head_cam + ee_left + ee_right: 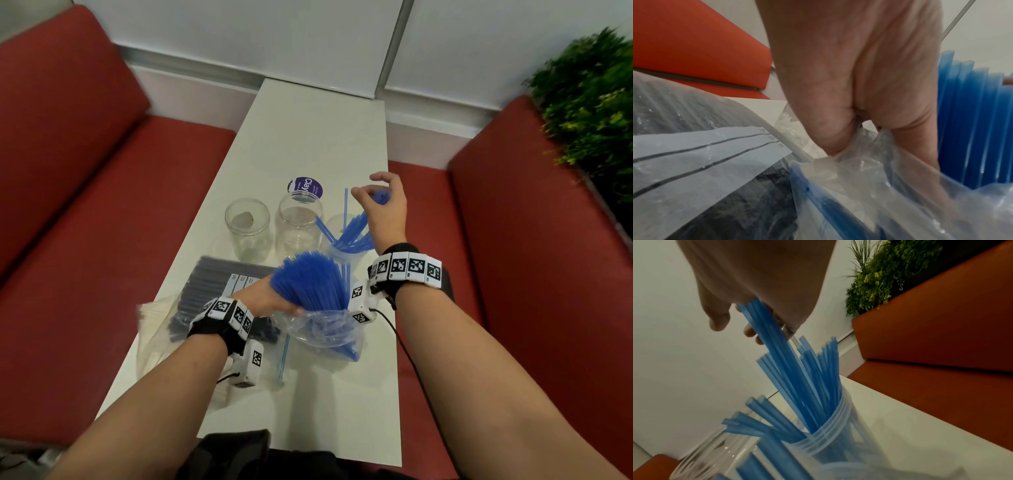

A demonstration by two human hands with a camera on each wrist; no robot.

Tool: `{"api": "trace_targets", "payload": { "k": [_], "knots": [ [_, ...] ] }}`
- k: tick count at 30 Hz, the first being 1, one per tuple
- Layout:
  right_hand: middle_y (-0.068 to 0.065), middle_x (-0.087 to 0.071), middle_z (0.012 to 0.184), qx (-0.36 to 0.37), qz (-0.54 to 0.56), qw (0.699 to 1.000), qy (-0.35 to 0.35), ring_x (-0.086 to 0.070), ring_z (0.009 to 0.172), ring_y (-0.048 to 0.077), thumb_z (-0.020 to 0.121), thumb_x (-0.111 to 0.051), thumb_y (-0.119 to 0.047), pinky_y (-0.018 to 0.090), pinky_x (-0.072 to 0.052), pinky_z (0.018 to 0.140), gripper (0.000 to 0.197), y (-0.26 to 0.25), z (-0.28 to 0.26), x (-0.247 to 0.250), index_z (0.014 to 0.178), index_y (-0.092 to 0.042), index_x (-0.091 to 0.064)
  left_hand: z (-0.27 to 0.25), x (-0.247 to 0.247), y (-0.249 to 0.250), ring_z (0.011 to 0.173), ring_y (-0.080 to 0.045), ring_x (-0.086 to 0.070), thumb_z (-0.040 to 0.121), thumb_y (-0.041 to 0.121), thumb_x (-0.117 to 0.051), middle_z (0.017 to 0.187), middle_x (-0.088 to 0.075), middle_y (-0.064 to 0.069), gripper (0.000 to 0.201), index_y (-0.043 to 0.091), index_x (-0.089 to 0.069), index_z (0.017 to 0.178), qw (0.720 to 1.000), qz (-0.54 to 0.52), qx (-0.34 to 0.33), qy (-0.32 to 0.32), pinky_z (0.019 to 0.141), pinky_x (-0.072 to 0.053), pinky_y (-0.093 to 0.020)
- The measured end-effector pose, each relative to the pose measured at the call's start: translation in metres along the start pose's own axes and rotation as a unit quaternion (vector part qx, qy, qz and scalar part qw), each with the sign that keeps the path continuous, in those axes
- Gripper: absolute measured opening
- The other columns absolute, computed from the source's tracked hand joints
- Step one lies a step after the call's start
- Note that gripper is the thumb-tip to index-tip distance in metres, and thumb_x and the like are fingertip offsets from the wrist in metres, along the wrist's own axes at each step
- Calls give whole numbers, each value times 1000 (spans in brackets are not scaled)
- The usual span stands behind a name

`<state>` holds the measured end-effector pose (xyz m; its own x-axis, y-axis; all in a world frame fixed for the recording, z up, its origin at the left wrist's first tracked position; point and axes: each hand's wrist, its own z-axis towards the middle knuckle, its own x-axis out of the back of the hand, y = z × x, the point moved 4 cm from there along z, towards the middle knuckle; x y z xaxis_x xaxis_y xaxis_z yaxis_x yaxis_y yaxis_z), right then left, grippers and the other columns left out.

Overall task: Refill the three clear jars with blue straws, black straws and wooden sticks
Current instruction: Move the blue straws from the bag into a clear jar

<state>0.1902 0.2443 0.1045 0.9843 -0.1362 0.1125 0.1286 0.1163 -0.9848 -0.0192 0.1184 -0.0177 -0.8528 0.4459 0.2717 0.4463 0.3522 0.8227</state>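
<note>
**Head view: blue straws going into the first jar**

Head view shows the right hand [382, 205] up over the clear plastic jar nearest the right edge of the long white bench [308, 137], fingers curled round a small bunch of thin blue plastic straws [768, 331]. I'd guess it holds them by the top ends so they drop in upright alongside those already fanned out in that jar [830, 434].

Left hand [270, 301] is wrapped round the fat bundle of blue straws [308, 277] sticking out of a crumpled clear plastic bag [322, 329], probably just keeping the supply steady and within reach. The wrist view is mostly palm, so the exact finger positions are hard to tell.

Two other clear jars [247, 233] stand to the left with no straws in them yet. A zip bag of black straws [212, 287] lies flat under the left wrist, untouched.
</note>
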Motion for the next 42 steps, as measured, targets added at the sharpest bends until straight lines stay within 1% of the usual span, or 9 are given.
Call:
{"api": "trace_targets", "payload": {
  "k": [4, 9, 14, 18, 23, 27, 30, 34, 42],
  "knots": [
    [2, -70, 106, 72, -72, 995, 3, -62, 101, 9, 92, -71, -18, 27, -49, 95, 23, -13, -4, -1, 114, -23, -64, 1, 0, 3, 85, 16, -63, 72, 23, -88, 93, -68, 33, 50, 66, -63, 82, 1000, -2, -9, -3, 62, -48, -8],
    [4, -66, 125, 45, -264, 954, -132, -55, 113, 12, 99, -64, -24, 48, -38, 111, 26, 9, -18, -14, 121, -11, -67, 2, -2, 3, 86, 16, -63, 74, 16, -86, 93, -69, 33, 55, 65, -65, 81, 1000, -15, -11, -14, 60, -49, -4],
    [-5, -58, 137, 113, -214, 967, -78, -40, 142, 19, 90, -73, -41, 50, -20, 124, 46, -10, -24, -2, 131, -24, -58, 0, -2, 1, 88, 16, -63, 72, 21, -88, 95, -68, 33, 52, 65, -64, 86, 1000, -21, -4, -14, 61, -48, -5],
    [-8, -64, 108, 185, -170, 966, 59, -55, 109, 11, 92, -64, -44, 47, -45, 100, 27, -29, -37, 17, 109, -23, -64, -1, -2, 1, 89, 15, -64, 70, 25, -89, 97, -69, 33, 51, 65, -64, 89, 999, -31, 1, -12, 67, -48, -8],
    [-19, -52, 84, 237, -171, 951, 103, -50, 82, 11, 95, -62, -29, 43, -46, 75, 12, -22, -69, 26, 85, -25, -56, -3, -3, 2, 89, 14, -65, 70, 27, -90, 99, -70, 31, 49, 65, -65, 89, 999, -42, 10, -16, 66, -49, -8],
    [3, -60, 129, 247, -261, 930, 75, -51, 126, 22, 102, -54, -22, 39, -38, 111, 29, -12, -72, 20, 128, -11, -61, -4, -3, 3, 86, 15, -64, 70, 23, -90, 94, -69, 33, 51, 65, -65, 85, 999, -38, 4, -10, 60, -50, -6],
    [6, -30, 164, 236, -372, 898, -10, -17, 155, 22, 108, -41, -29, 38, -9, 126, 51, -14, -63, -4, 156, -14, -34, -2, -4, 1, 87, 13, -65, 69, 24, -91, 95, -71, 30, 43, 47, -68, 98, 999, -37, 2, -10, 67, -51, -11],
    [0, -11, 170, 164, -519, 835, -86, 2, 157, 20, 112, -23, -35, 47, 3, 127, 53, 11, -48, -19, 161, -15, -21, -3, -5, 1, 84, 18, -63, 70, 22, -90, 90, -68, 37, 43, 41, -64, 99, 1000, -28, -3, -3, 58, -48, -3],
    [5, -18, 168, 116, -516, 833, -161, 1, 157, 25, 111, -26, -36, 47, -1, 127, 55, 49, -45, -18, 160, -11, -22, -7, -7, 4, 82, 26, -57, 72, 24, -87, 89, -61, 47, 60, 75, -57, 81, 1000, -18, 13, -8, 53, -43, 3]
  ]
}}
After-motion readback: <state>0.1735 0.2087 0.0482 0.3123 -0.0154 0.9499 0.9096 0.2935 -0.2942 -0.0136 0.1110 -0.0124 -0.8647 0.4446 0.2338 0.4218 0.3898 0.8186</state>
